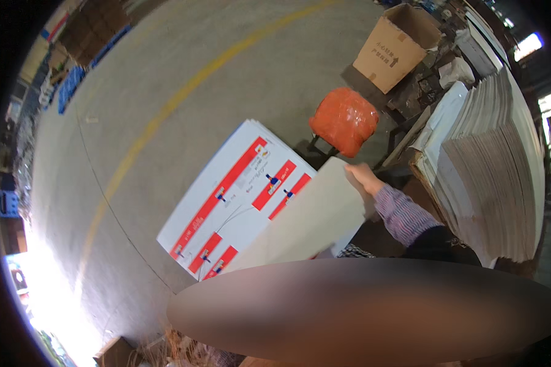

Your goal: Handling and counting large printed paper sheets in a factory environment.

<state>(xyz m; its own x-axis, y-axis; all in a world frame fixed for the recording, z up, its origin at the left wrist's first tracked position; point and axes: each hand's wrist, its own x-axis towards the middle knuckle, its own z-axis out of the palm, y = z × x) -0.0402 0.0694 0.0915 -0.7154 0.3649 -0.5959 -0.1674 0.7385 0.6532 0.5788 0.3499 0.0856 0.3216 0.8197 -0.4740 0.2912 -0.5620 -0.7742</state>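
I am holding a plain beige cardboard sheet (pixel 306 217) in my right hand (pixel 362 177), gripping its two-o'clock corner, over the red-and-white printed stack (pixel 226 196); it needs squaring. My left hand is not showing.

Stack of printed sheets (pixel 226 196) lies flat on the concrete floor (pixel 165 92), centre of view. Plain sheet (pixel 306 220) tilts over the stack's right end, overlapping it; right hand (pixel 362 177) grips its upper right corner. Stool (pixel 344 120) stands just beyond the stack, to the upper right. Open cardboard box (pixel 395 46) sits farther back, behind the stool. Tall pile of boards (pixel 502 159) rises at far right, beside the arm (its base is hidden). A painted line (pixel 165 116) runs diagonally across the floor, left of the stack.
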